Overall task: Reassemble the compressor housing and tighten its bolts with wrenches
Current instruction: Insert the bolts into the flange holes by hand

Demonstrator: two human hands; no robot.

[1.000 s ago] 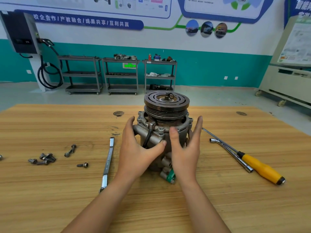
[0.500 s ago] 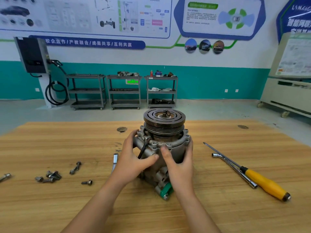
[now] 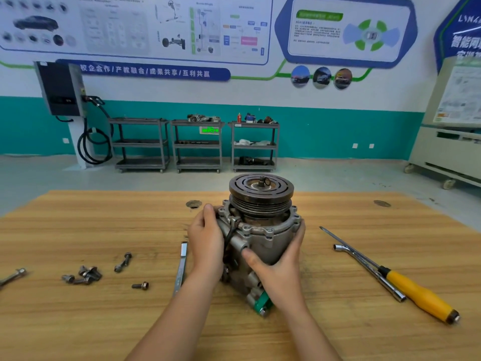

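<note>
compressor point(image 3: 260, 230) stood pulley-up mid-table point(image 3: 78, 321) | left hand point(image 3: 207, 243) wrapped its left side, fingers clamped on the flange | right hand point(image 3: 282, 269) cupped the right, thumb across the front | loose bolts point(image 3: 83, 274) far left, flat wrench point(image 3: 181, 267) just left, yellow-handled screwdriver point(image 3: 416, 293) off right

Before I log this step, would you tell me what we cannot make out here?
Head view only:
- Flat wrench: its middle is hidden behind the left hand.
- Compressor front: partly covered by the right hand.
- Long bolt: cut off by the left edge.
- Bolt pile: too small to count.
</note>
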